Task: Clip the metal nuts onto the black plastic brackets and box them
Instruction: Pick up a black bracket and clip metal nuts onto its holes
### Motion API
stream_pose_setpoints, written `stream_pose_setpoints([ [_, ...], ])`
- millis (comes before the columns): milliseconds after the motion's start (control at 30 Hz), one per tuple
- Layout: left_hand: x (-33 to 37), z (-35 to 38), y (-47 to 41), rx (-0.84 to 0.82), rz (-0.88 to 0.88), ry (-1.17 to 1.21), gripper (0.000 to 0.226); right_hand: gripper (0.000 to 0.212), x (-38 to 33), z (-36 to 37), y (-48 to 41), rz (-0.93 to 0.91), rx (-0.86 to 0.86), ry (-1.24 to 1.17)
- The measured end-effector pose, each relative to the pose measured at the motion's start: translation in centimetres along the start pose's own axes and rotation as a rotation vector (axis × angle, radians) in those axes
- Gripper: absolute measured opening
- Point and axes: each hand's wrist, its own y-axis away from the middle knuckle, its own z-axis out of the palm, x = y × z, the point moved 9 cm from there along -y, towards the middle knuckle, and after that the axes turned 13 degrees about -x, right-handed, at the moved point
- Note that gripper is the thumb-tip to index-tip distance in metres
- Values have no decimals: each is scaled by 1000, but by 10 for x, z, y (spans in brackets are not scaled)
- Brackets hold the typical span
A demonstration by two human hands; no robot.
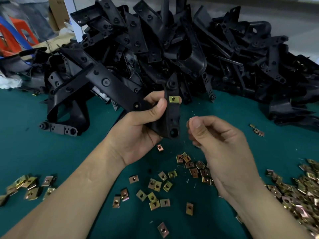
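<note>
Over the green mat (51, 152), grips a black bracket (170, 116) in the left hand (143, 121), with a clipped nut (173, 99) near its top. Pinches, seemingly, a second nut (188, 124) in the right hand (222, 142). Leaves a heap of brackets (172, 40) and scattered loose nuts (155, 187) undone; no box visible.
</note>
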Motion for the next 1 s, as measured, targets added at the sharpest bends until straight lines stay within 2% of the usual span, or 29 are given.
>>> stream_pose_setpoints([
  [167,-7,7,-1,-50,-14,11,30,22,8,13,1,88,-74,-140],
  [367,-9,9,-1,-55,-6,50,25,23,10,16,1,117,-77,-232],
  [733,-8,7,0,-63,-8,13,25,24,11,13,3,166,-78,-108],
  [1000,-14,3,0,-7,-10,-35,14,25,8,13,6,136,-33,-37],
])
